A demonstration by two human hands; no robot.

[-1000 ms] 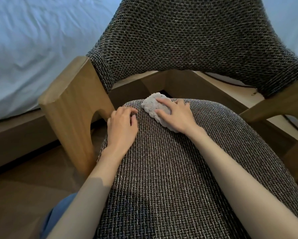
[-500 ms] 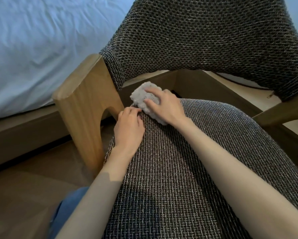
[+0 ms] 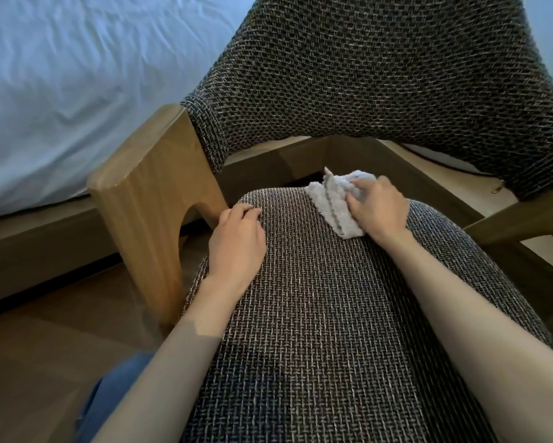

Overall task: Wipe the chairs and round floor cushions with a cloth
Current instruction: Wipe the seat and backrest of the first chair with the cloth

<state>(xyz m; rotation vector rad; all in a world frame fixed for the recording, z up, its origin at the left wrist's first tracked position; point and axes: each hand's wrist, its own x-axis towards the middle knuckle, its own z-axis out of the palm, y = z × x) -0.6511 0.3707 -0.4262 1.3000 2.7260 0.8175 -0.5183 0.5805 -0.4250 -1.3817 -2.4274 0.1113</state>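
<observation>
pressing cloth on chair seat, right hand gripping

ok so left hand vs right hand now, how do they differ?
The left hand holds nothing, fingers loosely curled; the right hand grips the white cloth. The left hand rests near the left edge of the seat cushion, beside the wooden armrest; the right hand sits near its back edge. Both lie palm-down on the cushion.
</observation>
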